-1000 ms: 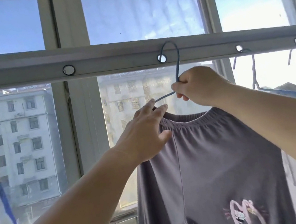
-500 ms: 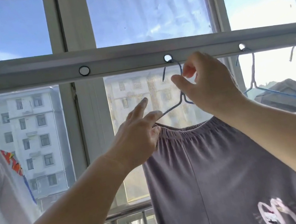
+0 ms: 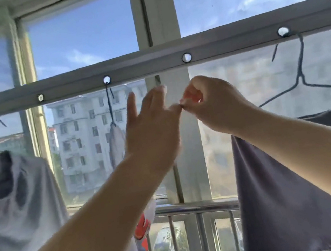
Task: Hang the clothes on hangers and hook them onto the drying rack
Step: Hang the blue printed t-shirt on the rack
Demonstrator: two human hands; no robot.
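Dark grey trousers (image 3: 288,181) hang on a blue wire hanger (image 3: 303,79). Its hook sits in a hole (image 3: 283,31) of the grey drying rack bar (image 3: 146,64). Both hands are raised in front of the window post, left of the trousers and below an empty hole (image 3: 186,57). My left hand (image 3: 152,131) has its fingers spread and holds nothing. My right hand (image 3: 215,104) has its fingers curled with nothing seen in them. Its fingertips meet my left thumb tip. Neither hand touches the hanger or the trousers.
A pale shirt (image 3: 17,192) hangs on a hanger at the far left. Another garment (image 3: 117,146), seen edge-on, hangs from a middle hole, with red and blue print lower down. A metal railing (image 3: 195,209) runs below the window.
Both hands have let go of the hanger and trousers and moved left, meeting in front of the post. The view has swung left; the trousers hang on their own.
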